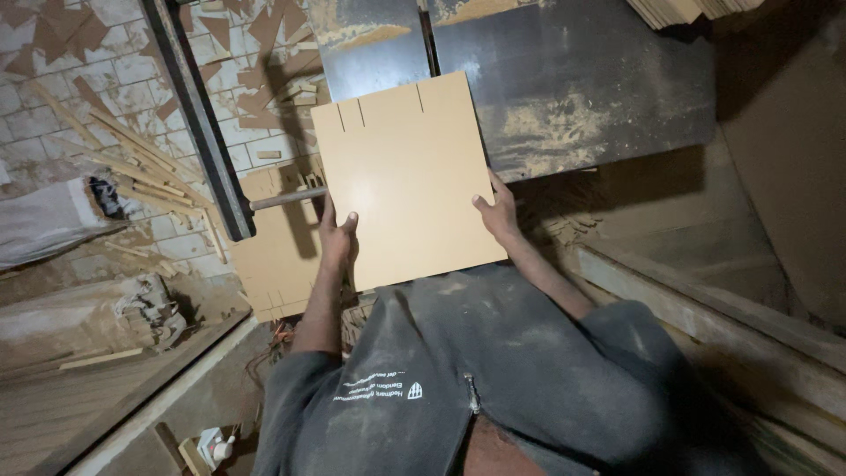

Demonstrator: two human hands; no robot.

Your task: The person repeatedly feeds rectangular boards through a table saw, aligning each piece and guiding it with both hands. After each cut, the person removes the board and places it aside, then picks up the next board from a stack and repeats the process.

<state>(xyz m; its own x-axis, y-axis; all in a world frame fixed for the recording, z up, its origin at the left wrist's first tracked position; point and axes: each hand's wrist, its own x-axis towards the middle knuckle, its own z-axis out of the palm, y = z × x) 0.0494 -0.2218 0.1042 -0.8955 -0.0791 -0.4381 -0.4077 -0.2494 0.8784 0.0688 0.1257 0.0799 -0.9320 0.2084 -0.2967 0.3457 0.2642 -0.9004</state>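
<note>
On saw table (pixel 608 79): one board (pixel 405 176), two hands.

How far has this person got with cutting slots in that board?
Done: three short slots already show in the far edge of the tan board. In hand: the left hand and right hand grip its near corners on the dusty saw table. Left: the rest of that edge is uncut; how many more slots are needed cannot be told.

Both hands reach forward, left hand (pixel 338 236) and right hand (pixel 496 211) closed in a grip, thumbs on top.
</note>
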